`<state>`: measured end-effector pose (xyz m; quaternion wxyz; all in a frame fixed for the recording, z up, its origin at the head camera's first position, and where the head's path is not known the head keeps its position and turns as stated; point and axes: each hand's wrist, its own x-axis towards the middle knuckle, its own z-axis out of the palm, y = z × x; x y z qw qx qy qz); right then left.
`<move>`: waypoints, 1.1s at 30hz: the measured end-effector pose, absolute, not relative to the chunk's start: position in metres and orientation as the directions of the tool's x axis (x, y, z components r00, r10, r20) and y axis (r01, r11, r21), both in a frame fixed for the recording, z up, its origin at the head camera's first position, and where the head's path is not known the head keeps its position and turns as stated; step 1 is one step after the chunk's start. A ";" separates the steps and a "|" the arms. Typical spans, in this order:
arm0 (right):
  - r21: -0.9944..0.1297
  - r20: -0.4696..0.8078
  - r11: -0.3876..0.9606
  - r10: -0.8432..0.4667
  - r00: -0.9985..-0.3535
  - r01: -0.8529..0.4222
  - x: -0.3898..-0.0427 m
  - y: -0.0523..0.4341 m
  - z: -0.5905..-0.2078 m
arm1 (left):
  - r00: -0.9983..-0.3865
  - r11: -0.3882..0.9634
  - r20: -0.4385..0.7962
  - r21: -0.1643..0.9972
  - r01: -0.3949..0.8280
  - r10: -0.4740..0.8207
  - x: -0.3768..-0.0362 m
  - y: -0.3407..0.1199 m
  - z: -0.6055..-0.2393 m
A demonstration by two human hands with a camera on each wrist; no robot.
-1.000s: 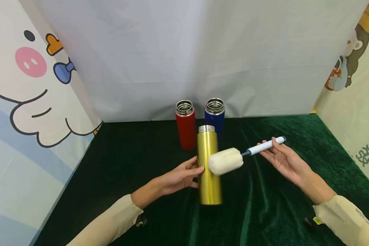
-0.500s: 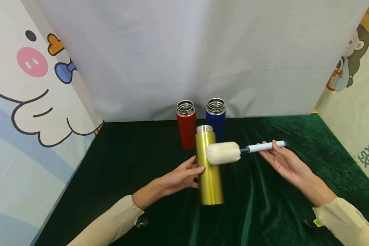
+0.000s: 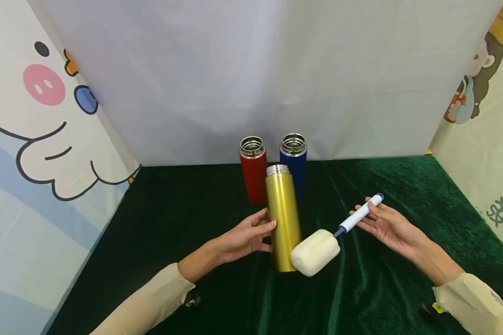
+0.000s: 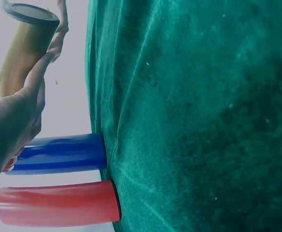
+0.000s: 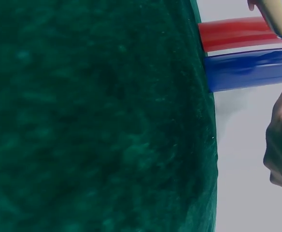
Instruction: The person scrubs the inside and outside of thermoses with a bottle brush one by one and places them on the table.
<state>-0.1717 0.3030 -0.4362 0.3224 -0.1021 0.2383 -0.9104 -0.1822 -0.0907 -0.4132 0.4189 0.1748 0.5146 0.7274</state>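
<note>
Left hand (image 3: 246,238): my fingers and thumb grip a gold cylindrical metal bottle (image 3: 282,209), slightly tilted.
Right hand (image 3: 391,231): my fingertips pinch a white-handled cream sponge brush (image 3: 318,250), its head left of them, before the bottle's base.

on the cloth (image 3: 184,204), before the sheet (image 3: 234,70), the left standing bottle (image 3: 253,177) and the right standing bottle (image 3: 295,165) are side by side. before both, raised above the cloth, is the held bottle (image 3: 282,204), with the left hand (image 3: 245,237) at its left. to its right, the right hand (image 3: 391,230) holds the brush (image 3: 324,244), whose head overlaps the held bottle's lower right edge in the head view.
</note>
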 end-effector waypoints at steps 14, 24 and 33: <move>-0.174 -0.065 -0.874 -0.451 -0.890 0.455 -0.186 0.293 -0.409 | -0.514 -0.101 -0.164 0.888 -0.449 0.842 -0.175 -0.091 -0.416; -0.290 0.053 -0.751 -0.631 -0.774 0.593 -0.178 0.304 -0.428 | -0.594 -0.152 -0.156 0.887 -0.435 0.790 -0.177 -0.089 -0.415; -0.532 0.124 -0.628 -0.721 -0.682 0.567 -0.174 0.308 -0.442 | -0.632 -0.131 -0.189 0.896 -0.424 0.752 -0.183 -0.088 -0.411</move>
